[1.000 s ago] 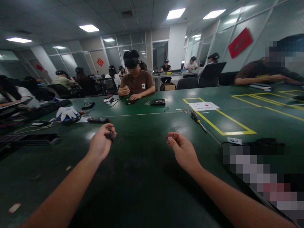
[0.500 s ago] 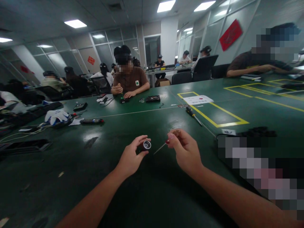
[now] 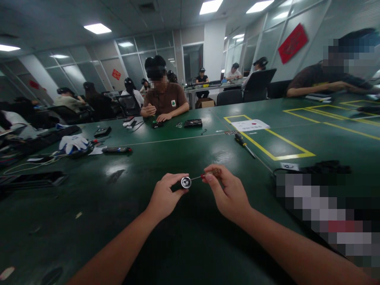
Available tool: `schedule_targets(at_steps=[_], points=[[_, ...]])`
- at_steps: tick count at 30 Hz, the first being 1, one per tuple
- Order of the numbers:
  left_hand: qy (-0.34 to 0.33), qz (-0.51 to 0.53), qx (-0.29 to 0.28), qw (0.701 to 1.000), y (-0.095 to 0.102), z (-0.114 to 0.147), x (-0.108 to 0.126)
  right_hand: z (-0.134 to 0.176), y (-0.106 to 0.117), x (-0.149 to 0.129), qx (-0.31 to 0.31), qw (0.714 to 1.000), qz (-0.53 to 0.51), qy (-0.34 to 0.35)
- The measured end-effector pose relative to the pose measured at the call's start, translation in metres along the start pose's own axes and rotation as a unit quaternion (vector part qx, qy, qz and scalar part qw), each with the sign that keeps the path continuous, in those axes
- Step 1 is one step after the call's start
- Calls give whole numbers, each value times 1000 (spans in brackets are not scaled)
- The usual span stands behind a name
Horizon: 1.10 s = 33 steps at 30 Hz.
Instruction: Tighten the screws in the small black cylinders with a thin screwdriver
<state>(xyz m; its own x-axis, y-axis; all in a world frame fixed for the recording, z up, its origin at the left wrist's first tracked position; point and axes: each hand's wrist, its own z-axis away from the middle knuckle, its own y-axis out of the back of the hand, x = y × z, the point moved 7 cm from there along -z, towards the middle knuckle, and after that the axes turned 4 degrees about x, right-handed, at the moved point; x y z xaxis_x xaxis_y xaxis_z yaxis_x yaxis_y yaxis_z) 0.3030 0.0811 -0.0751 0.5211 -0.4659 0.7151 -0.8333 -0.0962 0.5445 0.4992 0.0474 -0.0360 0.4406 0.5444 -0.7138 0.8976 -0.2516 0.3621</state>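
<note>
My left hand [image 3: 166, 196] pinches a small round cylinder [image 3: 186, 182] between thumb and fingers; its silvery rim and dark hollow end face me. Between the fingers of my right hand [image 3: 230, 188] is a screwdriver [image 3: 211, 173] with a clear handle, a red collar and a thin shaft. The shaft points left, and its tip meets the open end of the cylinder; how far it goes in I cannot tell. Both hands are held above the green table [image 3: 166, 245].
A larger black-and-yellow screwdriver [image 3: 244, 145] lies beyond my right hand, near a white paper [image 3: 251, 125] and yellow tape lines. White gloves [image 3: 73, 144] and a dark pen-like tool [image 3: 116, 150] lie at left. Across the table a person [image 3: 164, 97] handles a small dark part.
The screwdriver tip has come up from below and apart to the cylinder's open end. My right hand has turned, so the shaft lies flatter.
</note>
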Motion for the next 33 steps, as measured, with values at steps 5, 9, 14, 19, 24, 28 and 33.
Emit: schedule_targets(at_steps=[5, 9, 14, 19, 24, 28, 33], points=[[13, 70, -4, 997, -7, 0, -6, -2, 2, -5, 1, 999, 31, 20], [41, 134, 1, 990, -12, 0, -16, -3, 0, -4, -8, 999, 35, 14], [97, 228, 13, 969, -16, -1, -32, 1, -12, -6, -82, 997, 1, 8], [127, 237, 9, 963, -19, -1, -40, 5, -20, -15, -139, 988, -47, 52], [83, 195, 35, 977, -10, -4, -33, 3, -18, -14, -121, 990, -42, 52], [56, 152, 42, 986, -4, -5, -27, 3, -14, 3, -67, 997, -28, -39], [52, 148, 31, 987, -5, -5, -22, 3, -11, 17, -18, 990, -95, -101]])
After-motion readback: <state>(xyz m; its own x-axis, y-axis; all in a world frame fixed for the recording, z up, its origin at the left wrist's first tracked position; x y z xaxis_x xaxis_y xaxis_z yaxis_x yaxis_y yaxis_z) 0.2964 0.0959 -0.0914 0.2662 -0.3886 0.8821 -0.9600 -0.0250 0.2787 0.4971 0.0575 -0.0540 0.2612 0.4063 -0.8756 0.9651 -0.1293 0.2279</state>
